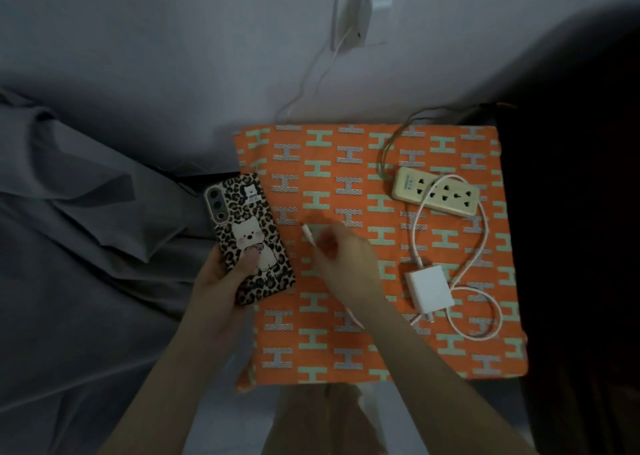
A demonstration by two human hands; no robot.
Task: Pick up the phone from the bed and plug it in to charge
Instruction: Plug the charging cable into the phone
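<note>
Our left hand (221, 274) clasps the leopard-print cased phone (250, 238), back up, long axis running near to far; our right hand (341, 257) pinches the pale cable's connector tip (307, 233), just right of the phone, whose near end looks the likelier port end.
</note>
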